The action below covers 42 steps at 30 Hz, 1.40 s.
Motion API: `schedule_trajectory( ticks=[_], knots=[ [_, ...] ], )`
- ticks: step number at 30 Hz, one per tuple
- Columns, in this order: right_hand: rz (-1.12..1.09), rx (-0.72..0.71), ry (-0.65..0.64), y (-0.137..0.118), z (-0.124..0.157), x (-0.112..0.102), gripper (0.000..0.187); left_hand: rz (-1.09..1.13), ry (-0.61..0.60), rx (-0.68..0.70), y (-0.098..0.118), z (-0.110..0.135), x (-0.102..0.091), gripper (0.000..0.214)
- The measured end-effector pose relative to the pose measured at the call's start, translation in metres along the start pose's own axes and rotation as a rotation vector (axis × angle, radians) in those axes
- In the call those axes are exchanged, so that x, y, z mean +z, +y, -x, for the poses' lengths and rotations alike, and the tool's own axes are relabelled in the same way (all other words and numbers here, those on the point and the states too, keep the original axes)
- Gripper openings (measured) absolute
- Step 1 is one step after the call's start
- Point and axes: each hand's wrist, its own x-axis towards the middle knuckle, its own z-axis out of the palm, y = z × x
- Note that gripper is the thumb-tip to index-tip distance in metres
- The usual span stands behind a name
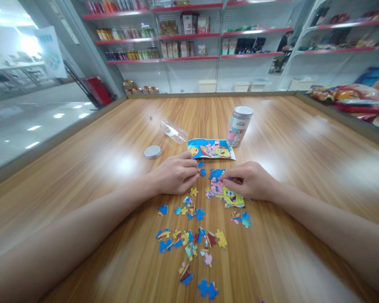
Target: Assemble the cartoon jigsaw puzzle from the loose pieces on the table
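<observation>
My left hand (179, 173) is closed, its fingertips on small blue puzzle pieces (202, 172) at the middle of the table; the fingers partly hide them. A partly joined jigsaw puzzle (234, 198) with a yellow square cartoon face and a pink figure lies to the right. Over its upper part my right hand (251, 182) pinches at a piece with thumb and forefinger; the fingers cover some of it. Just beyond lies a picture sheet (213, 149) with the same cartoon figures. Loose puzzle pieces (186, 237) are scattered nearer to me, among them a blue joined pair (207, 289).
A printed can (240, 126) with a silver lid stands behind the sheet. A clear plastic tube (174, 131) lies on its side near a round silver lid (153, 152). Snack packs (350, 99) sit beyond the right edge. Shelves (189, 35) line the back; a person sits far off.
</observation>
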Motion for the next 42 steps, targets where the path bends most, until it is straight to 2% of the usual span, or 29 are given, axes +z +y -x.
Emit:
schedule_trajectory(
  ticks=[4,18,25,32,35,37,40,41,42],
  knots=[
    [-0.002,-0.003,0.014,0.002,0.0,0.002,0.019,-0.011,-0.027,0.003,0.0,0.0,0.0,0.024],
    [-0.007,-0.007,0.015,-0.001,-0.001,0.0,0.019,0.014,-0.007,-0.027,0.001,-0.002,-0.002,0.024],
    [0.003,-0.01,-0.002,-0.002,-0.001,0.0,0.02,0.009,-0.046,-0.022,-0.001,-0.001,-0.005,0.025],
    [-0.051,0.006,0.062,-0.002,0.001,0.003,0.018,0.07,0.048,-0.044,-0.007,0.003,-0.001,0.028],
    [-0.169,0.148,0.221,-0.005,0.001,0.004,0.016,0.08,0.094,-0.059,-0.008,0.004,0.004,0.03],
    [-0.336,0.341,0.369,-0.005,-0.001,0.004,0.017,0.084,0.102,-0.049,-0.009,0.005,0.005,0.03],
    [-0.816,0.67,0.596,0.005,-0.008,-0.001,0.015,0.094,0.093,-0.031,-0.01,0.006,0.005,0.025],
    [-1.03,0.748,0.646,0.011,-0.01,-0.004,0.012,0.097,0.092,-0.031,-0.01,0.006,0.005,0.023],
    [-1.094,0.77,0.641,0.017,-0.011,-0.007,0.012,0.103,0.097,-0.026,-0.011,0.007,0.005,0.02]
  ],
)
